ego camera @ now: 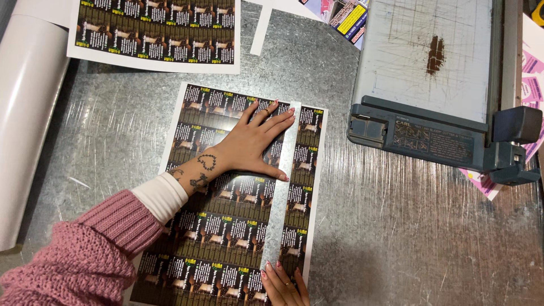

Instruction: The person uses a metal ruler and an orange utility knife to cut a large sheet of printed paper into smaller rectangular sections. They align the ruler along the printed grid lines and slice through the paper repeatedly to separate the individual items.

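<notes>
Near the middle of the table [396, 226], a printed sheet [226, 238] of small dark cards lies flat on the scratched metal. The left hand [255, 144] presses down on its upper half, palm flat, fingers spread and holding nothing, their tips touching a metal ruler [283, 187]. The ruler lies lengthwise on the sheet near its right edge, running from the top edge down toward the near edge of the table. The right hand [283, 286] shows only in part at the bottom of the view; its fingertips rest on the sheet at the ruler's lower end, open and flat, gripping nothing as far as can be seen.

A paper trimmer [430, 73] sits by the far right corner, well apart from the sheet. A second sheet [158, 34] of the same cards lies at the far edge, and a white roll [28, 113] runs along the left edge.

The risk, as I judge it, is slip. The ruler is smooth and so is the glossy sheet, and only fingertips steady it, so uneven pressure from either hand could swing it off the gap between card columns. The sheet itself may also slide on the slick metal. Fingertips lying right at the ruler's edge would be exposed to any blade drawn along it.
</notes>
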